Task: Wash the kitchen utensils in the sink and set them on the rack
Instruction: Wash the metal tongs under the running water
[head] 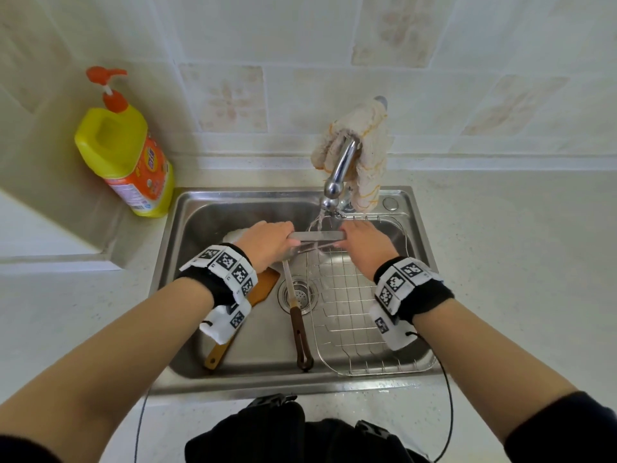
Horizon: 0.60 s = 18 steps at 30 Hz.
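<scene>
1. Sink (233,208): stainless steel, a single basin set into a pale speckled counter (500,262). The tap (340,162) stands at the rear centre, and water (317,224) falls from its spout in a thin stream. A knitted cloth (367,152) is draped over the tap.
2. Flat metal utensil (317,235): held level and crosswise above the basin, directly under the spout, with the stream landing on it. It is seen edge-on, so its type cannot be told. A thinner metal part shows just beneath it.
3. Left hand (270,242): grips the left end of the utensil, with the fingers (282,226) curled over the top and the thumb pressed against the near side.
4. Right hand (364,242): holds the right end. The back of the hand faces the camera. The fingers bend down round the end, and their tips are hidden.
5. Wire rack (354,312): sits inside the right half of the basin, below the right hand.
6. Wooden spatula (263,285): lies on the basin floor at the left. Its handle points to the near-left corner, and its middle is hidden under the left wrist.
7. Brown-handled utensil (300,335): its metal shaft lies across the drain (297,295), just beside the rack's left edge. The dark handle reaches the near wall, and the head is hidden beneath the left hand.
8. Detergent bottle (123,155): yellow with an orange pump, upright on the counter at the sink's back-left corner, against the tiled wall.
9. Wrist bands (227,269): black with white square-coded tags, one on each wrist. A thin dark cable trails from each.
</scene>
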Available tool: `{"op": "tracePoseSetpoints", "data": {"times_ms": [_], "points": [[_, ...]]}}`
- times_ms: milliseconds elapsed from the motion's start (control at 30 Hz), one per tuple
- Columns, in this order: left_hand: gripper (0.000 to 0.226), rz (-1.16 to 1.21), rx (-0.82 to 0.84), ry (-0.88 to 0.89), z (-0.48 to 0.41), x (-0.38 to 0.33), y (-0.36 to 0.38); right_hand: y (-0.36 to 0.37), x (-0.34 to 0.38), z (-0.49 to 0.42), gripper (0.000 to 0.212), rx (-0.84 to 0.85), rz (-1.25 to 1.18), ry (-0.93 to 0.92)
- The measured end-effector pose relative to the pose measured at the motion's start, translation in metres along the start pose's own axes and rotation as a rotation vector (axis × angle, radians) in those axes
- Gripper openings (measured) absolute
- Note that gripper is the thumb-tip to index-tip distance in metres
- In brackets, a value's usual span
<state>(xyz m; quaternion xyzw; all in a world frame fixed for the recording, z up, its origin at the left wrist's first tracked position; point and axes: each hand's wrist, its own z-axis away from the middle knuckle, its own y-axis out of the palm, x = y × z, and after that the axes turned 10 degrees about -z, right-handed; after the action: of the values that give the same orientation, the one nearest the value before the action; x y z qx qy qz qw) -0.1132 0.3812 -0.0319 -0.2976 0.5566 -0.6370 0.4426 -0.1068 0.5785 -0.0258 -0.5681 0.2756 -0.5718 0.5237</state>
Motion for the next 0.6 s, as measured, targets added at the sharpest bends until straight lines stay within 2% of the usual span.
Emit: {"op": "tracePoseSetpoints", "data": {"times_ms": [100,200,267,333,400,500,600], "points": [[0.03,-0.013,0.086,0.001,0.005,0.006,0.003,0.002,-0.013,-0.001,0.038,0.012,0.105,0.003],[0.028,0.001,0.064,0.002,-0.001,-0.002,0.007,0.011,-0.003,-0.005,0.038,-0.032,0.262,0.001],[0.029,0.01,0.026,0.067,-0.006,-0.01,0.01,0.018,0.005,-0.006,0.034,-0.038,0.313,-0.078],[0.031,0.008,-0.016,0.115,-0.007,-0.014,0.01,0.021,0.007,-0.006,0.025,-0.027,0.246,-0.131],[0.033,-0.047,-0.062,0.105,-0.007,-0.009,0.01,0.019,0.008,-0.007,0.026,0.004,0.118,-0.1],[0.044,-0.132,-0.114,-0.02,-0.004,0.011,0.015,0.018,0.005,-0.008,0.025,0.007,-0.037,-0.023],[0.049,0.029,-0.126,-0.171,0.002,0.019,0.022,0.02,0.001,-0.01,0.022,-0.021,-0.114,0.044]]}}
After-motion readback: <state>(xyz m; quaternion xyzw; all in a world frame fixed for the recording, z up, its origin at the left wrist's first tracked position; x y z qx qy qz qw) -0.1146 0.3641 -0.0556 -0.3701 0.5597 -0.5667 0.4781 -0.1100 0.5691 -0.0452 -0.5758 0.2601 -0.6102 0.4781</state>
